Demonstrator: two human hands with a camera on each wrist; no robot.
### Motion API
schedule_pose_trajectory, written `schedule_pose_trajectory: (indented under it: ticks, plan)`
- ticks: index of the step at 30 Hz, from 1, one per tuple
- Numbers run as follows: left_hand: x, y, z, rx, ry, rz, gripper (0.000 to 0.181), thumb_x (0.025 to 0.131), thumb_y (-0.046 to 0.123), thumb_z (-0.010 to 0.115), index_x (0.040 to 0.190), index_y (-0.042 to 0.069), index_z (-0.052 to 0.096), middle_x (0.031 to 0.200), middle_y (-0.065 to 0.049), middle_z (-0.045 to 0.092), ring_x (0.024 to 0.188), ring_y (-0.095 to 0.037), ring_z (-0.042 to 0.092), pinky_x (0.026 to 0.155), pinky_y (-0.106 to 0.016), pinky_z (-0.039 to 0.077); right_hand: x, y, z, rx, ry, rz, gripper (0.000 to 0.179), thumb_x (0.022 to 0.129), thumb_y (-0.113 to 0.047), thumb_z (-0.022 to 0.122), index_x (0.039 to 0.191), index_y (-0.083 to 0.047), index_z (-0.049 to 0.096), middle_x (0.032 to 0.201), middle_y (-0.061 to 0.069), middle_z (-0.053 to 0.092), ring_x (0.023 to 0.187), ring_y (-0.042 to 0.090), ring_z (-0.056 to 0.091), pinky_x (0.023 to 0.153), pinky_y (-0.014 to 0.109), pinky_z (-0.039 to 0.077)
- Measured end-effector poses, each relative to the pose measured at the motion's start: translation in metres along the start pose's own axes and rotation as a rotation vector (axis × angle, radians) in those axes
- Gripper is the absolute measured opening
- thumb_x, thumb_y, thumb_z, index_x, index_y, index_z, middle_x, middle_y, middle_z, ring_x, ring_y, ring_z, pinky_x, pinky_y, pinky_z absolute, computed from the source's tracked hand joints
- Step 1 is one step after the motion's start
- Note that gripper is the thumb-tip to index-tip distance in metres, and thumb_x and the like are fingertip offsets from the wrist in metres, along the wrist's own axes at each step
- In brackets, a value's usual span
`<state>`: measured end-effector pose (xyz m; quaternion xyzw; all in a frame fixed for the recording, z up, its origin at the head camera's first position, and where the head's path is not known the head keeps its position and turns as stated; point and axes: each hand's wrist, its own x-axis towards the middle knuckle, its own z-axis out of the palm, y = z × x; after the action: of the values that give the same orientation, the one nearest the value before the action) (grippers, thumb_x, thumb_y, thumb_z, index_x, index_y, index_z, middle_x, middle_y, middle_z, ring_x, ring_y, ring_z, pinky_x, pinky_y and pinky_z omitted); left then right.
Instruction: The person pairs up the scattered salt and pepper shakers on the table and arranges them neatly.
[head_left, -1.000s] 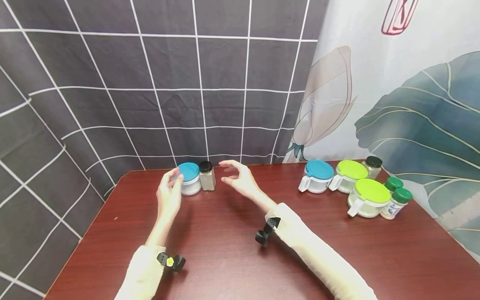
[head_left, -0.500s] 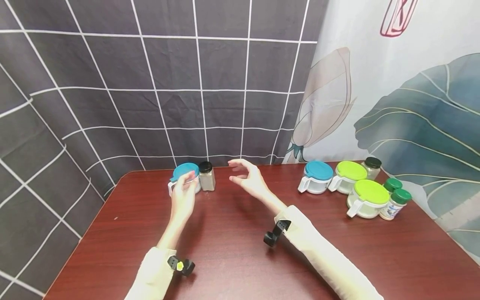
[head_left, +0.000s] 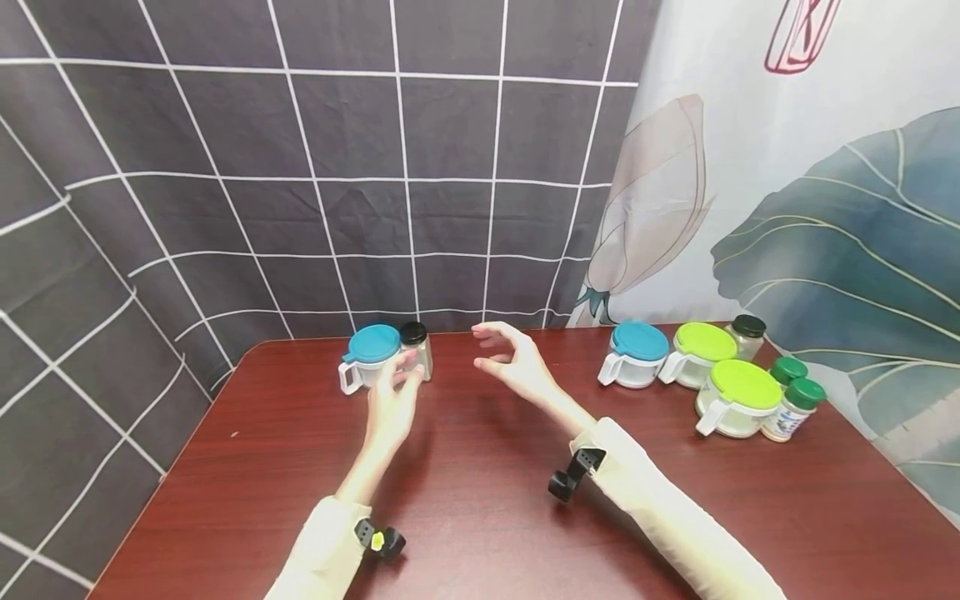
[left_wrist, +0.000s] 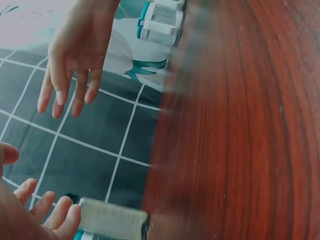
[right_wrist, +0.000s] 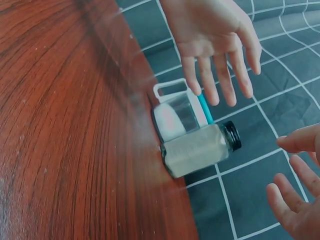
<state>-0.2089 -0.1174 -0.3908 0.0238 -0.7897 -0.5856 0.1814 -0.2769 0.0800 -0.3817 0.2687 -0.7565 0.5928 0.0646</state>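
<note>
At the back left of the table, a blue-lidded seasoning jar with a white handle stands beside a black-capped glass shaker of pale powder. In front of these two hovers my left hand, its fingers loosely bent and holding nothing. My right hand hangs in the air to the right of the shaker, fingers and thumb spread apart. In the right wrist view the shaker stands apart from both hands, with the left hand over the blue-lidded jar.
Toward the right of the brown table stand another blue-lidded jar, two green-lidded jars, a second black-capped shaker and two green-capped bottles. A dark gridded cloth hangs behind the table's back edge.
My left hand has moved right, away from the blue-lidded jar's left side, uncovering its handle. My right hand has drifted right, farther from the shaker.
</note>
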Motion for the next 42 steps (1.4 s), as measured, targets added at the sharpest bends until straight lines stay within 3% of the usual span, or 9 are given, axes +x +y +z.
schedule_pose_trajectory:
  ticks: [12,20,27,42]
  plan:
    - [-0.004,0.003,0.021,-0.014,-0.042,0.007,0.033,0.094,0.016,0.058,0.125,0.005,0.06,0.124,-0.016,0.064,0.107,-0.032,0.065,0.095,-0.045,0.05,-0.002,-0.001,-0.017,-0.033,0.02,-0.018,0.046,0.08,0.005,0.07,0.124,0.001,0.058,0.12,0.025,0.061,0.108,0.035,0.061,0.089,0.055,0.051]
    - [-0.011,0.006,0.038,-0.011,-0.077,0.014,0.032,0.094,0.017,0.059,0.124,0.006,0.06,0.122,-0.016,0.065,0.104,-0.03,0.065,0.093,-0.045,0.05,-0.012,-0.001,-0.022,-0.093,0.005,-0.012,0.049,0.079,0.003,0.07,0.126,-0.002,0.056,0.118,0.018,0.064,0.105,0.03,0.062,0.086,0.048,0.054]
    - [-0.016,0.007,0.048,-0.019,-0.088,0.033,0.03,0.094,0.016,0.059,0.122,0.006,0.061,0.121,-0.015,0.066,0.102,-0.03,0.067,0.091,-0.046,0.051,-0.023,-0.039,-0.027,-0.067,-0.009,0.014,0.05,0.08,0.01,0.066,0.128,0.007,0.051,0.118,0.029,0.06,0.108,0.045,0.057,0.089,0.06,0.048]
    - [-0.017,0.012,0.065,-0.062,-0.12,0.068,0.028,0.094,0.015,0.059,0.119,0.005,0.063,0.119,-0.016,0.066,0.1,-0.03,0.066,0.09,-0.046,0.051,-0.028,-0.03,-0.053,-0.136,0.034,0.008,0.053,0.08,0.01,0.067,0.13,0.007,0.05,0.118,0.028,0.061,0.105,0.038,0.059,0.087,0.055,0.051]
